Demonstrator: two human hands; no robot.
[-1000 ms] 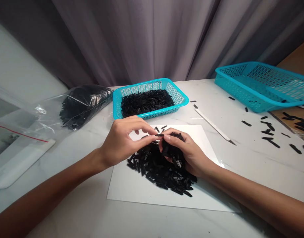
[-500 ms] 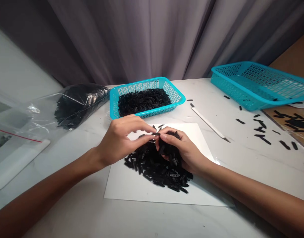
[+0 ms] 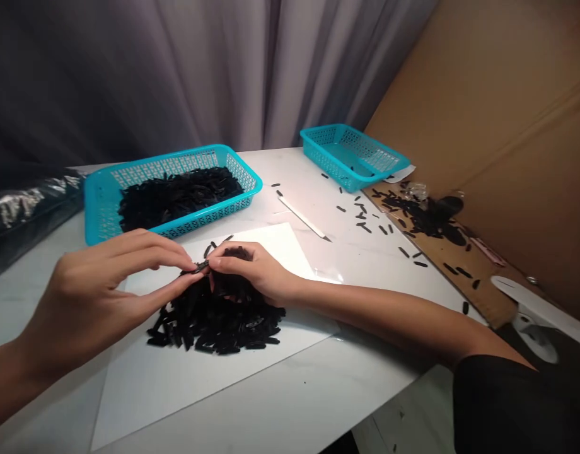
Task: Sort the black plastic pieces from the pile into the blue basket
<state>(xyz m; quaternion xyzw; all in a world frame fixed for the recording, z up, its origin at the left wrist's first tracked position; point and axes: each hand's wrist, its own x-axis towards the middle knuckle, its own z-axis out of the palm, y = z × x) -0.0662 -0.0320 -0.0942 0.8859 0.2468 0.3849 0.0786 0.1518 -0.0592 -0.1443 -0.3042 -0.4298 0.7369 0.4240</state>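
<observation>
My left hand [image 3: 115,277] pinches one end of a small, long black piece [image 3: 202,267] between thumb and fingertips. Against its other end presses the thumb of my right hand [image 3: 266,274], whose curled fingers also cup a handful of similar black pieces [image 3: 233,280]. Both hands meet just above a loose pile of black pieces [image 3: 224,325] on a white sheet [image 3: 152,391]. The fine shape of the pinched piece is too small to make out.
Behind my left hand stands a blue basket [image 3: 98,198] full of black pieces, beside a clear bag [image 3: 29,208]. A white-handled craft knife [image 3: 302,217] lies right of the sheet. Farther right are another blue basket [image 3: 325,157], scattered pieces [image 3: 360,217] and a brown board [image 3: 479,302].
The view has swung right, so baskets and hands appear farther left and more of the brown board shows. Both hands stay together at the pinched piece.
</observation>
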